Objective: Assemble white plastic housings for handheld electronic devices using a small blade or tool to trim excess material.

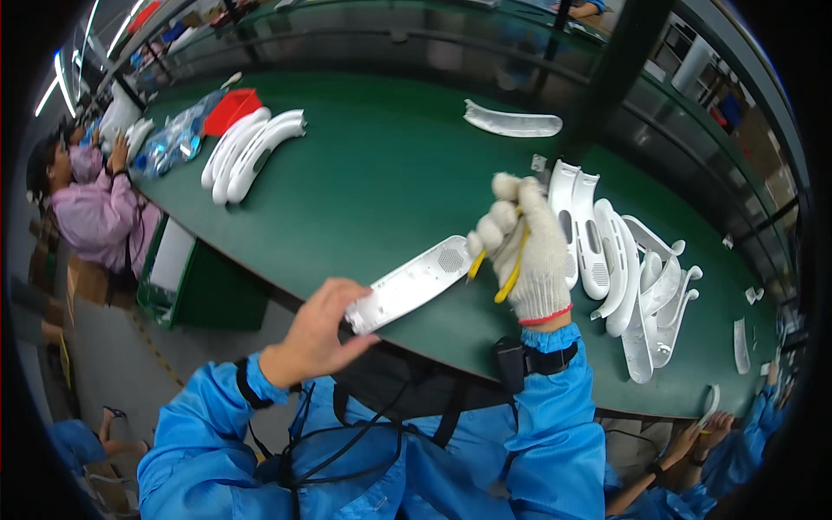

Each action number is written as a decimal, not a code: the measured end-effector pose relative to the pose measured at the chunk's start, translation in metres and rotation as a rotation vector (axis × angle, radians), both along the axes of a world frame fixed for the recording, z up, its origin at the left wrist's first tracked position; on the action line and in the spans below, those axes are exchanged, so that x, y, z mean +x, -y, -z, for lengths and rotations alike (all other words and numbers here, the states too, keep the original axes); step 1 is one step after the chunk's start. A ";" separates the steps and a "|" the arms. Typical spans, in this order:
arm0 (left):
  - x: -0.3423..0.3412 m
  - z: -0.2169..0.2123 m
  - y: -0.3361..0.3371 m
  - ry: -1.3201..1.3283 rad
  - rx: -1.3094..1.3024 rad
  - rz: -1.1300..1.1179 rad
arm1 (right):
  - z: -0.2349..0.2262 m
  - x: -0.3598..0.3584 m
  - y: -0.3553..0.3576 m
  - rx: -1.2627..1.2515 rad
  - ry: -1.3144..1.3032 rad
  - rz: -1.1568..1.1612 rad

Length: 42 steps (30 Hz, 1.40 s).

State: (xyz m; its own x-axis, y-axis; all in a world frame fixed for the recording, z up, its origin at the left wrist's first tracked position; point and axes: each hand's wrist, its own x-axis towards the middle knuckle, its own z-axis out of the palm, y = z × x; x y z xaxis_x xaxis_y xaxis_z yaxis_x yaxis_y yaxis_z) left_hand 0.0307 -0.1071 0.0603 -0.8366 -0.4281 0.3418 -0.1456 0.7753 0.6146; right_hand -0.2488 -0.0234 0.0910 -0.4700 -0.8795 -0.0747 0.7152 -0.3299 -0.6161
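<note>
My bare left hand (325, 325) grips the near left end of a curved white plastic shell (407, 286), thumb below and fingers on top. The shell lies tilted over the table's front edge, its hollow inner side up, with a patch of small holes at its far end. Close to that end is my right hand (524, 238), in a cream knitted glove with a red cuff edge. It is closed round a hand tool with two yellow handles (514, 276), perhaps pliers; the glove hides most of its head.
Several white shells (614, 247) are piled to the right on the green table (364, 165). Another group (251, 156) lies at the left by a red bin (232, 110). One shell (513, 121) lies at the back. Co-workers sit at left and lower right; a green crate (208, 290) stands below.
</note>
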 end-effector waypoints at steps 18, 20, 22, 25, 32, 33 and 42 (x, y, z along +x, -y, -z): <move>0.020 0.068 -0.110 -0.059 0.230 0.122 | 0.020 0.107 -0.005 0.352 -0.634 0.185; 0.022 0.068 -0.105 -0.135 0.303 0.095 | 0.022 0.107 -0.003 0.358 -0.620 0.178; 0.024 0.071 -0.104 -0.242 0.561 0.032 | 0.023 0.111 -0.004 0.367 -0.588 0.195; 0.023 0.074 -0.095 -0.292 1.204 -0.070 | 0.026 0.118 -0.009 0.348 -0.570 0.234; -0.021 0.071 -0.071 -0.092 2.054 0.411 | 0.019 0.124 -0.011 0.450 -0.683 0.230; -0.022 0.076 -0.073 -0.121 2.070 0.426 | 0.020 0.125 -0.010 0.437 -0.683 0.226; -0.010 0.076 -0.089 -0.087 2.033 0.346 | 0.007 0.136 -0.015 0.407 -0.798 0.306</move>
State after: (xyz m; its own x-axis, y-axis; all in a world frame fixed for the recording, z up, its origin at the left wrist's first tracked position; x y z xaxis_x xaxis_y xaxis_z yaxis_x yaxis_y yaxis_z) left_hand 0.0203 -0.0178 -0.0158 -0.9598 -0.0261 -0.2795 -0.1038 -0.8922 0.4396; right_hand -0.1131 -0.0084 0.0840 -0.7204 -0.6870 0.0947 -0.0493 -0.0855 -0.9951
